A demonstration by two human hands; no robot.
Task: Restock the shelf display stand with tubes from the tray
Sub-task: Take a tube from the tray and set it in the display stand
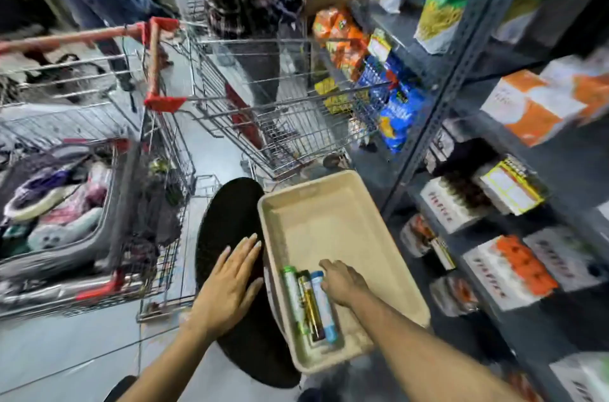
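Three tubes [309, 302] lie side by side in the beige tray [346, 203], long axes running twelve to six. The right hand [342, 281], fingers curled but grasping nothing, touches the blue one from three o'clock. The left hand [230, 283] rests flat and open at nine o'clock, outside the tray.

Two bare forearms, no sleeves; left hand [227, 283] has long pale-painted nails, right hand [342, 283] wears no rings.

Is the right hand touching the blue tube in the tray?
Touching: in the head view the right hand's fingers overlap the top end of the blue tube, with no gap visible.
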